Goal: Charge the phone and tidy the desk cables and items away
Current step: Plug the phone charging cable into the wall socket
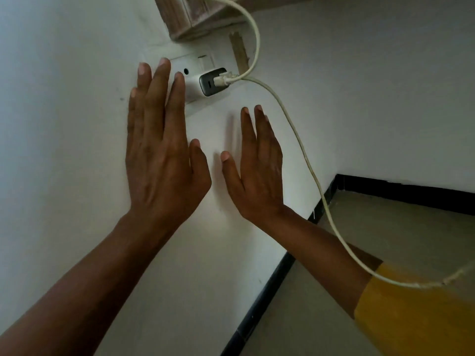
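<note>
My left hand (164, 155) and right hand (254, 173) are both spread flat with fingers extended, backs toward me, holding nothing; the left fingertips (179, 77) reach up over the edge of the wall socket plate (191, 65), the right hovers lower, just beside the hanging cable and apart from it.

The charger adapter (205, 84) sits plugged into that plate, its dark face turned toward me with a white plug seated in it; from there one cream cable (303, 147) droops down across the wall and off past my yellow sleeve (411, 312), while a second run (253, 29) loops up toward the wooden shelf (190, 16) above; the phone itself is not in view.

I judge the adapter light, rigid and smooth, best pinched on its two side faces and pulled or pushed straight; the cable is soft and limp, and looks frayed near its lower end, so I would hold it by the plug body rather than tug the cord.

Around this: bare white wall (359, 98), black skirting (259, 304), tan floor (398, 240); the shelf crowds the socket from above, and the drooping cord hangs where my right wrist could snag it.
</note>
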A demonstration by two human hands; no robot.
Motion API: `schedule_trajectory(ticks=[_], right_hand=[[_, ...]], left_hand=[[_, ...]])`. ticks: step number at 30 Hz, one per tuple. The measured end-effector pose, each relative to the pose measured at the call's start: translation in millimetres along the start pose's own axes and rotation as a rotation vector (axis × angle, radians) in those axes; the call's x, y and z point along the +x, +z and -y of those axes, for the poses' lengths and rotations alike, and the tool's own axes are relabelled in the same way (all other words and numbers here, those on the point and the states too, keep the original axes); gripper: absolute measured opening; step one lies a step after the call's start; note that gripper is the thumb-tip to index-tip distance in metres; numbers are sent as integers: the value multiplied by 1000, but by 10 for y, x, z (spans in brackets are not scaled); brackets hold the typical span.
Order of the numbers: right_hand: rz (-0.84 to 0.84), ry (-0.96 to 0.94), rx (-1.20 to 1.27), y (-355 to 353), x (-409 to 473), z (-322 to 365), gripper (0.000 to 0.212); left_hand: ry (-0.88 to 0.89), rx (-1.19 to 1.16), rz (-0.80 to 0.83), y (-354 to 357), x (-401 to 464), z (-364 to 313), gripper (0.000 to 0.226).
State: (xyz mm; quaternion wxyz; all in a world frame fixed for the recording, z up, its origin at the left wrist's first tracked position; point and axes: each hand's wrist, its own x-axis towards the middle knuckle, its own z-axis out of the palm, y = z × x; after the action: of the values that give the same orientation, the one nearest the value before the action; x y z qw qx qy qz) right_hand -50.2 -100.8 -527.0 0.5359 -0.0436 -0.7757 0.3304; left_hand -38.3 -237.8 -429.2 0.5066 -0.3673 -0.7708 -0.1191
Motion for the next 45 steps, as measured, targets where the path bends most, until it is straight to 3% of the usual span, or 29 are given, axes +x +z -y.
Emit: schedule_trajectory(ticks=[11,17,24,32,45], right_hand=[[278,280,-82,-486,-425,560,66],[421,372,-74,-1035,-308,1221,63],[492,442,-33,-1750,297,2158,59],[453,486,-90,-2618,1291,3020,59],[286,326,-236,-3378,3270,3997,60]], left_hand=[[-219,-271,264,-400,-123,-255,70],[-283,-373,477,-1032,177,-379,61],[-430,-422,612,-1936,819,-487,58],[-480,-594,605,-2743,1779,-611,56],[-512,-801,508,-3481,3664,-394,52]])
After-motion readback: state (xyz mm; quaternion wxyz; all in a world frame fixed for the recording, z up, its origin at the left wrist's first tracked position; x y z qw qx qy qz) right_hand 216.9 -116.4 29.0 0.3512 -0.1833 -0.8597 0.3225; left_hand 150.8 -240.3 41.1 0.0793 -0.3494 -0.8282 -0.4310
